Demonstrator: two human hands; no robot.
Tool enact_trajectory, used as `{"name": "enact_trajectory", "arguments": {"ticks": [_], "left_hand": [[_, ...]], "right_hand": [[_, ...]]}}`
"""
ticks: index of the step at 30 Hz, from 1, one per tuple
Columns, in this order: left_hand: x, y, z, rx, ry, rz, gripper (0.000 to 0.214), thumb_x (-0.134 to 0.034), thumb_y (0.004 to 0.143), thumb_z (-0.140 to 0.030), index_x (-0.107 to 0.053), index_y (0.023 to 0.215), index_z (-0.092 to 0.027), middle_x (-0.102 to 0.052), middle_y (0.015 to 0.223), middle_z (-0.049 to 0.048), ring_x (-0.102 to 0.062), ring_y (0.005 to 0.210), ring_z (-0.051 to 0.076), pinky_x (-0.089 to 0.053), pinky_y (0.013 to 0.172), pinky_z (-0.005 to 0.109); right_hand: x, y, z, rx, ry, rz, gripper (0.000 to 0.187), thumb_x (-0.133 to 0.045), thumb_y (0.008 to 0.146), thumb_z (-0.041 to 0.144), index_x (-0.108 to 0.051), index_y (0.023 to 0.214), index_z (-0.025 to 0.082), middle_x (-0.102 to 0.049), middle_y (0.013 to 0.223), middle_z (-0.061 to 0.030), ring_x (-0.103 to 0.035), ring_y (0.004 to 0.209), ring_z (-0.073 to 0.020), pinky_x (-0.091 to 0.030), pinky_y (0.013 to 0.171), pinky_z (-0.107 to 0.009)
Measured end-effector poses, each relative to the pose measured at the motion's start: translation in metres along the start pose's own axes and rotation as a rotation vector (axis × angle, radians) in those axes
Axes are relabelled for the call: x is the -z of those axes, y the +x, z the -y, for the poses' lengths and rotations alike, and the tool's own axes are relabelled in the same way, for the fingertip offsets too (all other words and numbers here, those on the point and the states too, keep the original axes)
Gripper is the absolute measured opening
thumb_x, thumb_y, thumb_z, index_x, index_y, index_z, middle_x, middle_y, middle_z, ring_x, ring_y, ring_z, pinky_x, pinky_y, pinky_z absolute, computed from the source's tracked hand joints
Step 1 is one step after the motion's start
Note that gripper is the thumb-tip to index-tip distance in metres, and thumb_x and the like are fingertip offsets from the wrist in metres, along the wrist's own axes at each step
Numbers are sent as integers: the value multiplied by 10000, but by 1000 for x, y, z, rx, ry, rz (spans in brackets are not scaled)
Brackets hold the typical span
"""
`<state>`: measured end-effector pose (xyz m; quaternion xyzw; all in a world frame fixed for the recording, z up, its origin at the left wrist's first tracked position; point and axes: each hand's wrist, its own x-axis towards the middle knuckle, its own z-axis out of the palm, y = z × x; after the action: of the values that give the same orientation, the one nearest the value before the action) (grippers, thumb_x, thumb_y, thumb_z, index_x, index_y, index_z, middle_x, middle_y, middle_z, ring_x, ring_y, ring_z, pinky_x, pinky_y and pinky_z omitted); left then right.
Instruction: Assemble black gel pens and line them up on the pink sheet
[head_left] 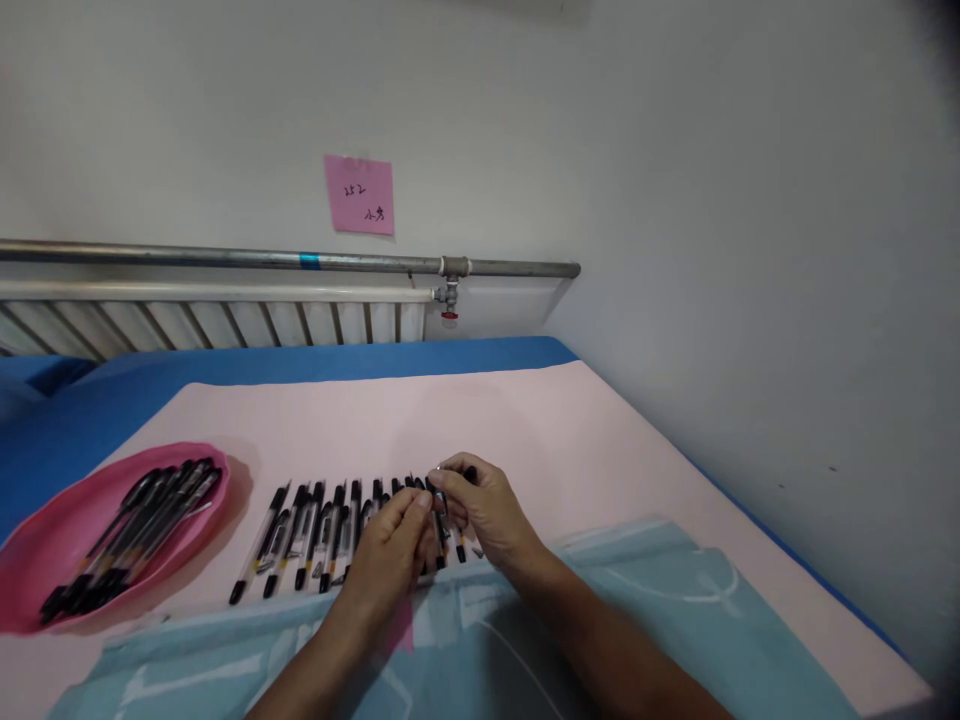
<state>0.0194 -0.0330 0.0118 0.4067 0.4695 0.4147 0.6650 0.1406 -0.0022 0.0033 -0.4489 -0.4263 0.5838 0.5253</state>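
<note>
My left hand (394,532) is closed in a pinch above the row of pens, thumb on top. Whatever is between its fingers is hidden. Close beside it, my right hand (491,508) is also closed, its thumb and index finger around a small piece that I cannot make out. A short black end (470,474) shows at the right index finger; whether it is held or lies behind is unclear. Below and left of the hands, several clear-barrelled pens (259,545) lie side by side, with black ends and loose black-and-clear caps (322,525) among them.
A pink oval basin (45,520) at the left holds several black-and-clear pens (142,530). Light blue cloth (637,590) covers the near edge of the pale pink surface (525,420). A radiator (225,322) and a metal pipe (360,262) run along the wall.
</note>
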Motion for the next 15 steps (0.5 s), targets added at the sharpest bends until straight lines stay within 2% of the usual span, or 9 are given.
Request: {"name": "enact_trajectory", "arguments": {"ticks": [6,11,15], "left_hand": [[3,3,4,-33,41,9,364,-508,733,-540,-512,755,-176,-331,441,-100,-239,344,29,-197,341,140],[5,4,9,-73,64,13,338,-501,754,-513,-493,703,-178,-349,448,-91,-261,353,31,-208,350,142],[3,3,5,-45,70,13,344,-491,749,-523,-505,711,-181,-332,426,-97,-244,341,33,-198,340,145]], "right_hand": [[-2,-2,4,-40,15,75,183,-631,689,336,-592,751,168,-390,446,81,-314,368,-46,-235,363,-186],[-4,-3,6,-13,54,4,207,-669,653,332,-541,675,171,-405,447,84,-310,362,-39,-236,354,-179],[-4,-3,9,-79,127,87,186,-656,661,313,-582,730,157,-416,476,77,-260,353,-21,-199,342,-177]]}}
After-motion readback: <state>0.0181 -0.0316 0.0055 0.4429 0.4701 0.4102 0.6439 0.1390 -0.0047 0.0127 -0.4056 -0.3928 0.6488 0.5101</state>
